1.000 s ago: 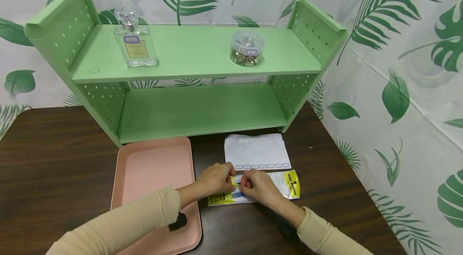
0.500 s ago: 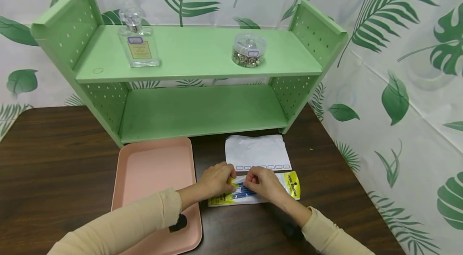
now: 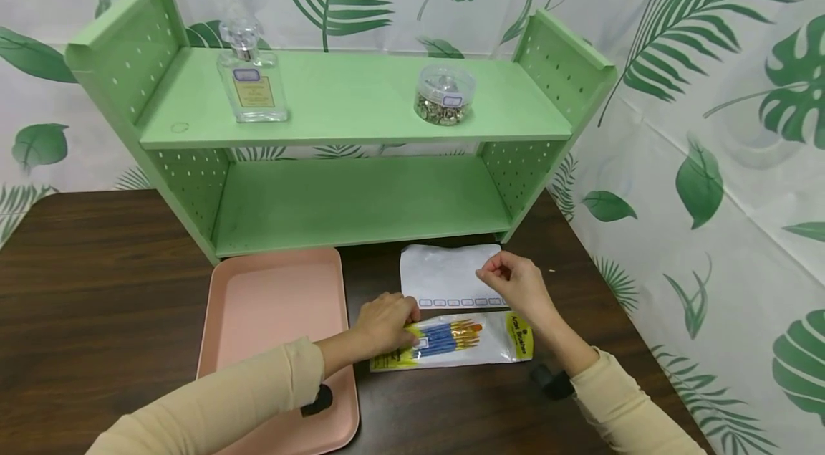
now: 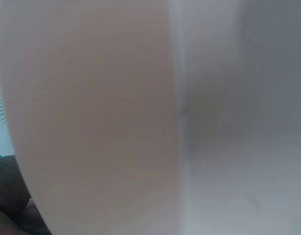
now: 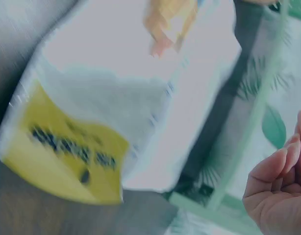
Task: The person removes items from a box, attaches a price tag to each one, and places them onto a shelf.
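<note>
A flat pack of artist brushes (image 3: 445,340), with blue handles and yellow ends, lies on the dark table. My left hand (image 3: 387,324) holds its left end, thumb and fingers bent at the pack; the contact is partly hidden. A small label (image 3: 422,343) is on the pack near that thumb. Behind the pack is a white sheet (image 3: 447,272) with a row of small blue-edged labels along its front edge. My right hand (image 3: 515,283) hovers by the sheet's right side, fingers curled, thumb against fingertips; in the right wrist view no object shows between the fingers (image 5: 283,169).
A pink tray (image 3: 277,297) lies under the left forearm and fills the left wrist view. Behind stands a green two-tier shelf (image 3: 361,197), with a perfume bottle (image 3: 254,86) and a clear round jar (image 3: 445,97) of small metallic pieces on its upper level.
My right hand has left the pack and moved up and right toward the white sheet, uncovering the brush tips. My left hand has stayed at the pack's left end.
</note>
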`<state>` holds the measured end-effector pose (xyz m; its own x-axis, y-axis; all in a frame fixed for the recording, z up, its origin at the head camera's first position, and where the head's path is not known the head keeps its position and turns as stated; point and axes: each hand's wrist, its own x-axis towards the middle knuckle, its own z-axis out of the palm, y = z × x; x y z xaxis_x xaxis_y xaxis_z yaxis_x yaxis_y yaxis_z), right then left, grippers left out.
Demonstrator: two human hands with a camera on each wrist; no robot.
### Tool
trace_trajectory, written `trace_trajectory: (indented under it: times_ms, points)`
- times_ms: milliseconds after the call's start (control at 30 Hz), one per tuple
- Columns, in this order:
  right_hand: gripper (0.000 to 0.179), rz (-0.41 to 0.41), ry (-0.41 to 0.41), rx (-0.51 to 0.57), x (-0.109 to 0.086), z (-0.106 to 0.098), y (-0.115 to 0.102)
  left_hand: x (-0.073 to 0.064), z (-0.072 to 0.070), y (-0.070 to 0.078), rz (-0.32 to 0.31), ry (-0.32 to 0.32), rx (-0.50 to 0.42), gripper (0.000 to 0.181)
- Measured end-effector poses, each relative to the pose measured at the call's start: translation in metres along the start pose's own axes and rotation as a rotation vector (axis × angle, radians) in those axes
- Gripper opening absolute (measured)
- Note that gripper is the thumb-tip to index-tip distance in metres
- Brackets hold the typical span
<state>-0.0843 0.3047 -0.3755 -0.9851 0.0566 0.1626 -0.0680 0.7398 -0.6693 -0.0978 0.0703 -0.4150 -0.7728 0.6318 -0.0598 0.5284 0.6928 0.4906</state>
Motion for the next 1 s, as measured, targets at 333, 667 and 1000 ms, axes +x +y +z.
trace_trajectory:
  times_ms: [333, 667, 1000]
  points:
    - [0.017, 0.128, 0.211, 0.231, 0.023, -0.04, 0.001, -0.001, 0.002, 0.0, 0.002, -0.01, 0.009, 0.018]
    - [0.011, 0.124, 0.576, 0.609, 0.054, -0.057, 0.003, -0.001, 0.002, 0.001, 0.022, -0.006, 0.017, 0.02]
    - [0.032, 0.173, 0.589, 0.516, 0.076, -0.065, 0.004, 0.001, 0.002, 0.0, 0.037, -0.006, 0.007, 0.022]
